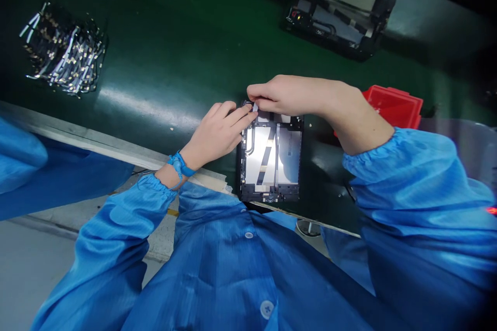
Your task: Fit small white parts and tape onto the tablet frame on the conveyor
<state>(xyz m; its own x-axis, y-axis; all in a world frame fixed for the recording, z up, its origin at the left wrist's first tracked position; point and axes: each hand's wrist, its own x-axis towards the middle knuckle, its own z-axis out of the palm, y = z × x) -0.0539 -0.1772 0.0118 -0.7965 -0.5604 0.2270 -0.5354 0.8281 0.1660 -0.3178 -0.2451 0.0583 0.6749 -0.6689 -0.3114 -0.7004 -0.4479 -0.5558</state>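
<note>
Right grip [289, 94] pinches white tab [255, 107] at tablet [271, 158] top edge.

I see my two sleeves [423, 186] in bright blue, with a fine stripe pattern in the cloth, and the coat front has pale blue buttons [266, 309]. On my left wrist there is a blue strap [179, 164]. The belt surface [163, 62] under my hands is dark green and a little shiny. The open device [271, 158] has a black frame, and inside it are silver-white plates with one dark band going diagonally across. My right hand [289, 94] pinches a small white strip [255, 107]. Behind my right arm stands a red bin [394, 106]. Far left lies a heap of parts [64, 49], silver and black mixed. A second device [339, 13] is black with grey panels.
</note>
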